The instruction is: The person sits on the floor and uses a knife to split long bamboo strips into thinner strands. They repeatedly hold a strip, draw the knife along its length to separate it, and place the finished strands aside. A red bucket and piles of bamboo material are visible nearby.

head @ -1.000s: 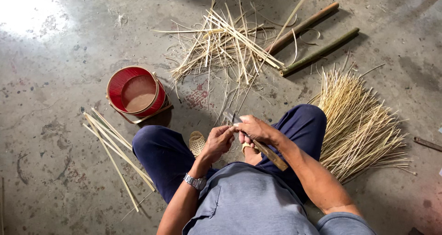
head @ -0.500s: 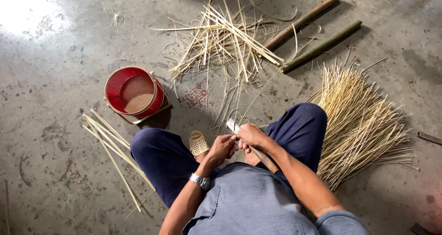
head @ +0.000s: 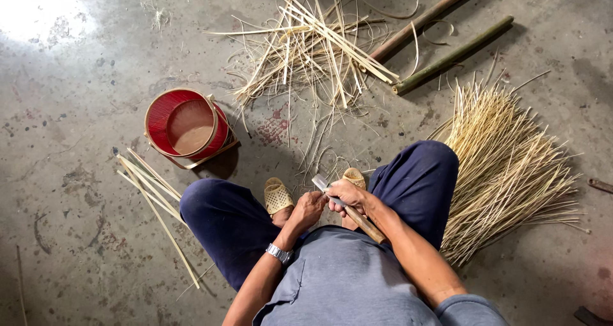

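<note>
big fan of pale bamboo slivers point(head: 504, 166) spread on the concrete by the right knee, red bucket point(head: 185, 125) off to the left, right hand point(head: 348, 195) gripping the knife point(head: 348, 210) between the knees, left hand point(head: 310, 208) curled touching it

Your hands point(head: 332, 201) sit hemmed between both knees. Ahead, a tangle of split strips point(head: 313, 51) and two bamboo poles point(head: 440, 38) block the floor's far edge. The red basket point(head: 186, 127) and loose slats point(head: 153, 192) crowd your left; the fanned splint pile point(head: 511, 166) fills your right. Bare floor point(head: 70, 64) opens toward the far-left corner.
</note>
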